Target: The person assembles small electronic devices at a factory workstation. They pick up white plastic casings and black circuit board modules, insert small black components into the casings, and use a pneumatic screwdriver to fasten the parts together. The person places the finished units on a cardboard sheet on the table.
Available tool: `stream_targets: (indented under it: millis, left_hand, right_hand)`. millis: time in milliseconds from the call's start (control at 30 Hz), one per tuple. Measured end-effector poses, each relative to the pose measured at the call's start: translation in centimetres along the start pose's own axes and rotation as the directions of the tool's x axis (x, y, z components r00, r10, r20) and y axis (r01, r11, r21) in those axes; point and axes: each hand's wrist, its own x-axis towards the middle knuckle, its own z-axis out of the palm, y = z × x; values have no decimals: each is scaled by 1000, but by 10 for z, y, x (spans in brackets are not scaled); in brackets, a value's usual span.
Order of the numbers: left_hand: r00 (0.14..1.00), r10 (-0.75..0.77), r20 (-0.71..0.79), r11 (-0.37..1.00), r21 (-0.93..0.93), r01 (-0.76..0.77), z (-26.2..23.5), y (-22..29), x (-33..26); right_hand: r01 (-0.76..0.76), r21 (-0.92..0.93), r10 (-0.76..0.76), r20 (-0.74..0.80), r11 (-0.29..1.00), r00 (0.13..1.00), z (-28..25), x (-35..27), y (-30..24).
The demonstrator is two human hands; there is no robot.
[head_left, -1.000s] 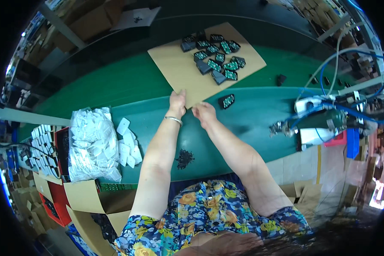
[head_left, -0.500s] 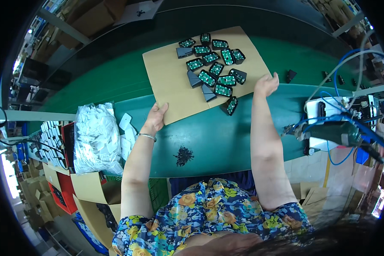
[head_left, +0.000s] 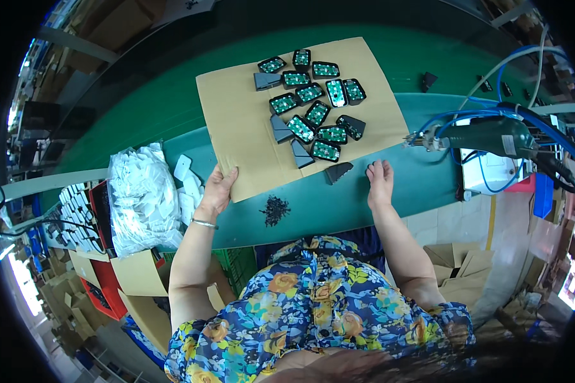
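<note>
Even light on the bench [head_left: 329, 210], glare on the plastic bag [head_left: 144, 203], edges bent by fisheye (corners wholly black).

Green circuit boards [head_left: 317, 113] in black cases [head_left: 353, 128] dot a tan cardboard sheet [head_left: 236, 115] above a teal table [head_left: 326, 207]; white pieces [head_left: 144, 204] at left, a dark-green tool [head_left: 489, 138] at right, and, near, a navy shirt [head_left: 319, 306] patterned with orange, yellow and pale-blue flowers.
</note>
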Motion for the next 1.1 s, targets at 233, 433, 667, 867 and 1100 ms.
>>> stream_targets:
  millis: [233, 433, 667, 867, 1100]
  left_hand:
    - [997, 30, -66, 995, 100, -23, 26, -14, -16]
    - [992, 123, -35, 964, 243, -111, 67, 53, -47]
    - [994, 99, -36, 903, 423, -75, 104, 121, -75]
    - [985, 173, -24, 840, 525, -135, 120, 143, -82]
    - [996, 85, -25, 845, 531, -58, 111, 158, -86]
  right_hand:
    - [709, -684, -456, 582, 173, 673, 40, -36, -17]
    - [689, -694, -402, 581, 210, 708, 32, -18, -14]
    - [717, -655, -410, 601, 240, 686, 14, -19, -38]
    - [744, -618, -467, 595, 253, 654, 17, -21, -42]
    - [776, -561, -480, 616, 290, 625, 17, -16, -33]
